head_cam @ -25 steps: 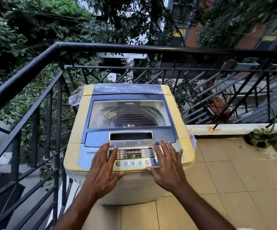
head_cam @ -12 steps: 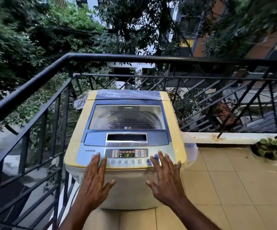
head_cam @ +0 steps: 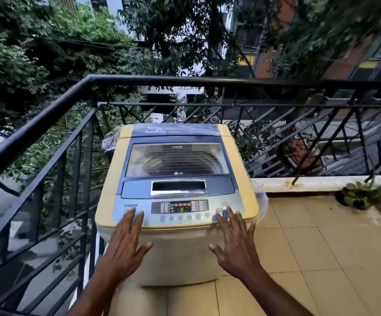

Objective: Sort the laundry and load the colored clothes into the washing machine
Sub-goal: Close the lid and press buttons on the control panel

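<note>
washing machine (head_cam: 177,179) lid shut, hands (head_cam: 125,245) spread

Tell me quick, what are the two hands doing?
Left hand: open, holding nothing, by the washing machine.
Right hand: open, holding nothing.

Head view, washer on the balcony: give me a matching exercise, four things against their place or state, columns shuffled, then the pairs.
Things:
1. lid
2. display
3. left hand
4. plant

Place or state:
A. lit, green character showing
B. far right, on the floor by the ledge
C. closed, drum visible through the window
D. open, fingertips at the panel's left end

Pairs: 1-C, 2-A, 3-D, 4-B
</note>
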{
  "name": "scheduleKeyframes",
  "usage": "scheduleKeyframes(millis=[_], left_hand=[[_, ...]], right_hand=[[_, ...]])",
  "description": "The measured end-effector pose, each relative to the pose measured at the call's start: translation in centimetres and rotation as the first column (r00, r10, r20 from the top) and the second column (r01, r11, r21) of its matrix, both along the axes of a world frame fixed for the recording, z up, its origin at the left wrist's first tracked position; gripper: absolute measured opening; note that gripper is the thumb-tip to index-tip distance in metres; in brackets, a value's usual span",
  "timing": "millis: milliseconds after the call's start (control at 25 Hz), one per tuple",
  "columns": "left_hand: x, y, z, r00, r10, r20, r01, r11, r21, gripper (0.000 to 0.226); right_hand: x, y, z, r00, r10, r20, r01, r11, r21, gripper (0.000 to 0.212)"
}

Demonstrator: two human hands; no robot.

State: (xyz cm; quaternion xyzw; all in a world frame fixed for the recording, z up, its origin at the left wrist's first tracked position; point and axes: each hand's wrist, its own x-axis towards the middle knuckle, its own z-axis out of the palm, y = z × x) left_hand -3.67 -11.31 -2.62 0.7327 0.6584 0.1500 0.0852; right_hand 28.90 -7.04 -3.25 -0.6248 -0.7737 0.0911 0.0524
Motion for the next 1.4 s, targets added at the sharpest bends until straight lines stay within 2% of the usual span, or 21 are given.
scheduleKeyframes(millis=[280, 560, 1080, 1400], left_hand=[[1.4, 0.3, -1.8, 0.995, -0.077, -0.057, 0.072, 0.994, -0.083, 0.09], [1.6, 0.3, -1.6, 0.993, -0.074, -0.091, 0.063, 0.991, -0.12, 0.093], [1.8, 0.1, -1.0, 0.996, -0.053, -0.066, 0.046, 0.994, -0.104, 0.093], [1.7, 0.2, -1.8, 0.997, -0.027, -0.07, 0.02, 0.995, -0.101, 0.09]], right_hand=[[-1.5, 0.0, 0.2, 0.999, 0.007, 0.048, -0.007, 1.0, -0.005, 0.087], [-1.7, -0.1, 0.3, 0.998, 0.008, 0.062, -0.007, 1.0, -0.013, 0.088], [-1.4, 0.4, 0.2, 0.999, 0.006, 0.049, -0.005, 1.0, -0.03, 0.089], [-1.5, 0.9, 0.0, 0.998, 0.002, 0.066, -0.002, 1.0, -0.002, 0.081]])
